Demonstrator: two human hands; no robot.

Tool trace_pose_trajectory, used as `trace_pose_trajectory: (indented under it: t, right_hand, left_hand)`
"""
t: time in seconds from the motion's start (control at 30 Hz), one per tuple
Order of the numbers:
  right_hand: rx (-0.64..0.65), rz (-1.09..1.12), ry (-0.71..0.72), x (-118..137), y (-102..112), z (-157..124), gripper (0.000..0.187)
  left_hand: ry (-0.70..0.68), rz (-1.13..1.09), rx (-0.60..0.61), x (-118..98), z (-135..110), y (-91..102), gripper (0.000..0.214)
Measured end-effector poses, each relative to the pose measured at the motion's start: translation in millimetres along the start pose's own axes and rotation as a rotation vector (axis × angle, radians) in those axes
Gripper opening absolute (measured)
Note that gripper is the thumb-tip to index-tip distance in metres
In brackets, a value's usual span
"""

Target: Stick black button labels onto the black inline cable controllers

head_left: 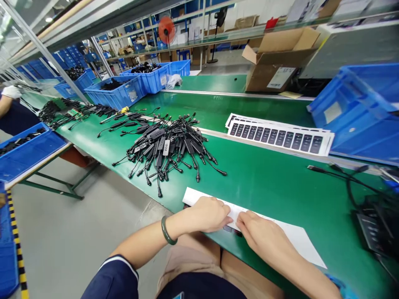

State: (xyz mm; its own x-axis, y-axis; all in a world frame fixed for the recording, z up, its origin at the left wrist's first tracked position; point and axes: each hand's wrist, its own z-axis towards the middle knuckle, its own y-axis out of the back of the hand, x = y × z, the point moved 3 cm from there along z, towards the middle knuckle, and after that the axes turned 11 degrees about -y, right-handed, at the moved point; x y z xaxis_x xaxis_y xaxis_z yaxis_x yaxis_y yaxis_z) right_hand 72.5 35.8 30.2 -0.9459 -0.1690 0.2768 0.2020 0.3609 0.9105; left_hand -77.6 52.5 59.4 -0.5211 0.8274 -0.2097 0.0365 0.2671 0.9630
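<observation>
A white label sheet (301, 238) lies at the near edge of the green bench, bent over along its length, with a few dark labels showing at its lower edge. My left hand (212, 214) pinches the sheet left of its middle, fingers curled and thumb pressed in. Close beside it, my right hand (263, 232) grips the same sheet, its fingertips bunched together. The fingers cover the part between them. Beyond the sheet rests a heap of black cables with small button controllers (160, 145). Several sheets of black labels (276, 137) lie farther back on the right.
Blue bins (116, 93) stand at the back left, and a large blue crate (358, 112) at the right. An open cardboard box (277, 62) sits behind. Black wired devices (370, 228) occupy the right end. Another person's gloved hand (11, 92) shows far left.
</observation>
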Motion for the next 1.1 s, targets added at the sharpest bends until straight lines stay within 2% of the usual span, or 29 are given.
trace_pose_trajectory:
  t: [0.13,0.3,0.4,0.67,1.1]
  right_hand:
    - [0.131,0.148,0.015,-0.1,14.2,2.1,0.029]
    - [0.280,0.210,0.042,-5.6,37.3,10.5,0.022]
    - [0.324,0.197,0.043,-6.4,44.3,14.4,0.018]
    - [0.232,0.072,-0.013,-1.0,48.0,6.9,0.023]
    - [0.143,0.045,-0.018,-29.0,50.6,-20.3,0.019]
  left_hand:
    - [-0.089,-0.029,-0.083,-7.3,8.2,3.5,0.040]
    - [-0.071,-0.139,0.012,-3.8,18.3,7.5,0.031]
    - [-0.076,-0.126,0.013,-1.7,19.7,10.1,0.031]
    - [-0.069,-0.084,0.000,-2.3,19.1,4.3,0.028]
    - [-0.100,-0.036,0.052,-3.6,20.4,7.4,0.022]
